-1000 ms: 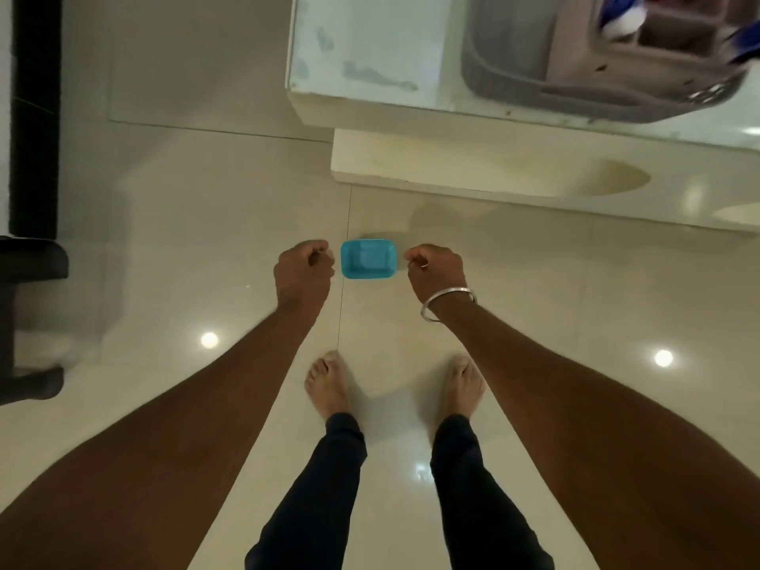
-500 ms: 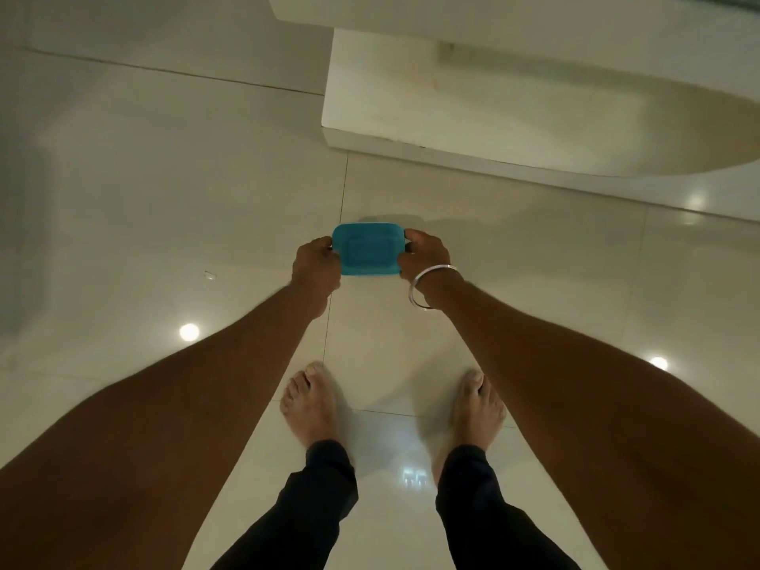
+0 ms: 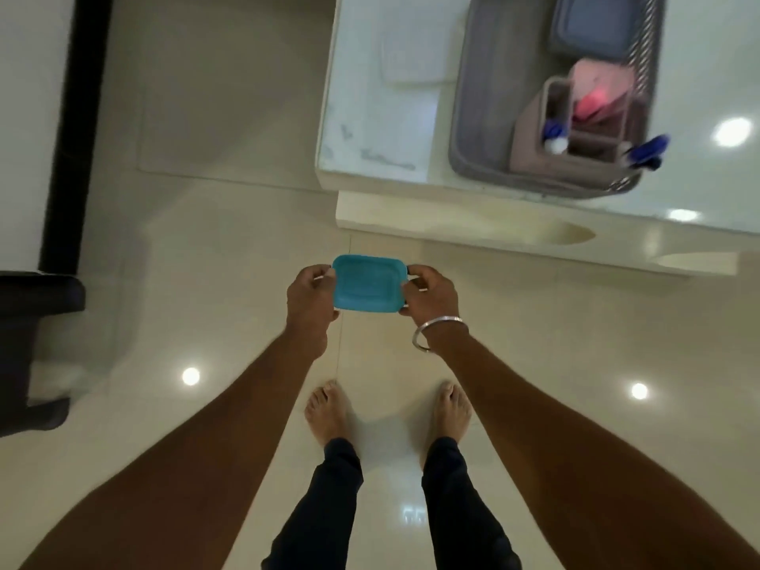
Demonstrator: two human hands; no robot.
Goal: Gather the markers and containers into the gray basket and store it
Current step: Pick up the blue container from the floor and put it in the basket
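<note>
Head view, the only one. We see both arms stretched forward and down over the tiled floor point(image 3: 230, 224). Between the hands sits a small teal container point(image 3: 367, 283), rectangular with rounded corners, flat side up, held in the air above the floor and apart from the tabletop point(image 3: 370, 117). The left hand point(image 3: 310, 296) grips its left short edge, fingers curled round it. The right hand point(image 3: 432, 296) pinches the right short edge the same way, and a silver bangle point(image 3: 427, 335) sits on that wrist.

Upper right, the white glossy tabletop carries the gray basket point(image 3: 477, 109), close to the near edge. Inside the basket we see a brown organizer point(image 3: 534, 129) standing at the near end. A white-capped marker point(image 3: 556, 142) pokes up in its left slot, something pink point(image 3: 596, 92) fills the slot behind it, too blurred to name, and blue markers point(image 3: 647, 148) stick out over the basket's right rim. A gray lidded container point(image 3: 592, 22) lies at the basket's far end.

The teal container is well apart from the basket, lower and to its left. Bare feet point(image 3: 327, 413) and dark trousers point(image 3: 329, 508) are below the hands. Dark furniture point(image 3: 33, 347) stands at the left edge; we cannot tell what it is.
</note>
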